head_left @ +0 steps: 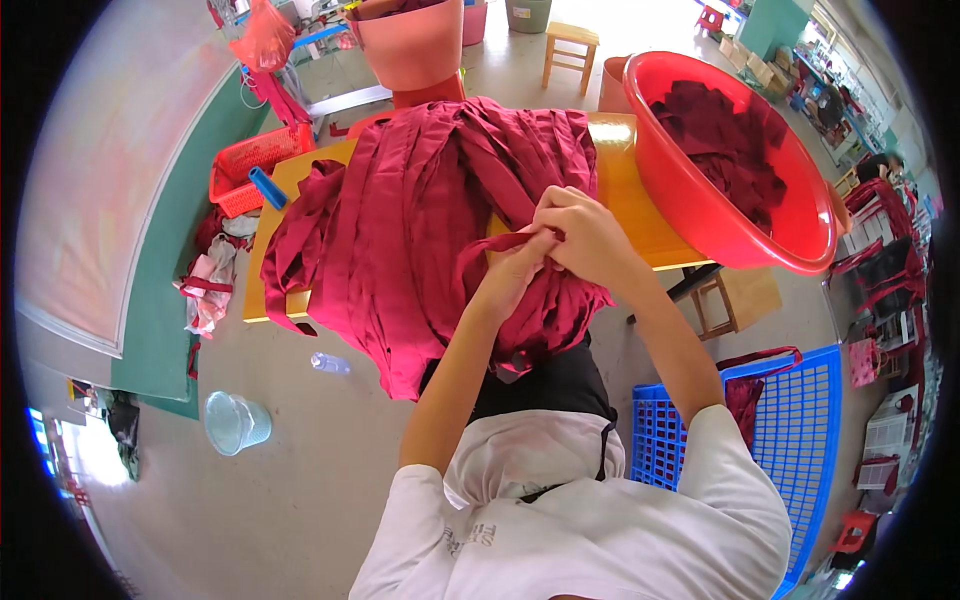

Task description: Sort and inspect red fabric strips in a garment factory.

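Observation:
A large heap of dark red fabric strips (400, 220) drapes over the yellow table (620, 190) and hangs off its near edge. Above the right part of the heap, my left hand (513, 275) and my right hand (588, 238) meet with fingers pinched together. Between them they grip a narrow red fabric strip (480, 250), whose loose part curves out to the left of my left hand. The exact spot they hold is partly hidden by my fingers.
To the right stands a big red tub (670, 180) of dark red cloth pieces. A blue plastic basket (790, 430) sits near my right side. A blue cylindrical object (267, 188) lies at the table's left; beyond are a red basket (225, 180) and pink bucket (415, 50).

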A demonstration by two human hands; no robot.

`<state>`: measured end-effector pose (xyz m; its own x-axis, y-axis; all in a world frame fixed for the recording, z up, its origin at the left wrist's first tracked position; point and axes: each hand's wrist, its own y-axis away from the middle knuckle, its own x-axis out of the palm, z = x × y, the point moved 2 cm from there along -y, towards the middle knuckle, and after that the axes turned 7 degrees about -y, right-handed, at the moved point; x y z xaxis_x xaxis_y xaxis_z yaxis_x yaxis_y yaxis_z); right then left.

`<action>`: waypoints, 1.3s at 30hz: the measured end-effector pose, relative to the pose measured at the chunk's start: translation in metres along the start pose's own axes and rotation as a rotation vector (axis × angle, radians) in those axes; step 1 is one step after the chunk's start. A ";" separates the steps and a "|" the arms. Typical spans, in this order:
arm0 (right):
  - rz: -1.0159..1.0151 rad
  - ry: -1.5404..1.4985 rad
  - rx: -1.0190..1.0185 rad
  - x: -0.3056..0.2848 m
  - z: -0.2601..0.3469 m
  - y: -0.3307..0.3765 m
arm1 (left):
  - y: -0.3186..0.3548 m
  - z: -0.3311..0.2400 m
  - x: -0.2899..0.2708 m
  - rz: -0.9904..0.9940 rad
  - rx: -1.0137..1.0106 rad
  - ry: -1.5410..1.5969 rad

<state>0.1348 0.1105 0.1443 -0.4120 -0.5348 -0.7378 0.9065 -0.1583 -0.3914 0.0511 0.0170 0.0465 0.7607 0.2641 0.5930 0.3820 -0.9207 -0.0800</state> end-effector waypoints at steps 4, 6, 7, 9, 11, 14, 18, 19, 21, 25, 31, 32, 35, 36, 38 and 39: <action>-0.097 -0.285 0.075 0.000 -0.015 -0.002 | 0.006 -0.006 0.003 0.103 -0.014 -0.050; -0.055 -0.368 0.143 0.000 -0.013 0.002 | 0.005 0.003 0.001 0.172 0.178 -0.306; -0.019 -0.449 0.212 0.001 -0.013 0.003 | 0.006 0.004 0.007 0.116 0.162 -0.245; -0.020 -0.413 0.157 0.001 -0.009 0.003 | -0.003 0.016 0.002 0.118 0.190 -0.306; -0.027 -0.373 0.107 -0.002 -0.009 0.006 | -0.007 0.019 0.006 0.125 0.215 -0.365; -0.079 -0.302 0.092 -0.005 -0.009 0.011 | -0.006 0.020 0.009 0.047 0.303 -0.538; -0.142 -0.258 0.182 -0.003 -0.011 0.023 | -0.008 0.013 0.001 0.096 0.250 -0.537; -0.170 -0.100 0.205 -0.005 -0.011 0.027 | -0.008 0.010 0.002 0.102 0.242 -0.516; -0.058 -0.282 0.327 -0.011 -0.015 0.030 | -0.009 0.004 0.006 0.083 0.280 -0.530; 0.093 -0.294 0.355 -0.017 -0.026 0.035 | -0.009 0.000 0.002 0.207 0.148 -0.490; 0.104 -0.475 0.420 -0.028 -0.026 0.044 | -0.005 -0.002 -0.006 0.247 0.357 -0.759; 0.102 -0.476 0.421 -0.027 -0.028 0.048 | -0.005 -0.003 -0.003 0.234 0.293 -0.626; -0.007 -0.534 0.401 -0.023 -0.026 0.056 | -0.005 -0.008 -0.006 0.162 0.170 -0.464; -0.004 -0.520 0.454 -0.021 -0.022 0.059 | -0.005 -0.009 -0.009 0.104 0.111 -0.432; -0.008 -0.501 0.511 -0.011 -0.016 0.065 | -0.008 -0.008 -0.009 0.084 0.114 -0.410; -0.034 -0.582 0.535 0.000 -0.019 0.070 | -0.010 -0.005 -0.011 0.058 0.113 -0.376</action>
<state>0.1963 0.1150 0.1061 -0.4594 -0.8475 -0.2657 0.8767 -0.4808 0.0179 0.0359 0.0222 0.0445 0.9138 0.3190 0.2514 0.3724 -0.9051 -0.2052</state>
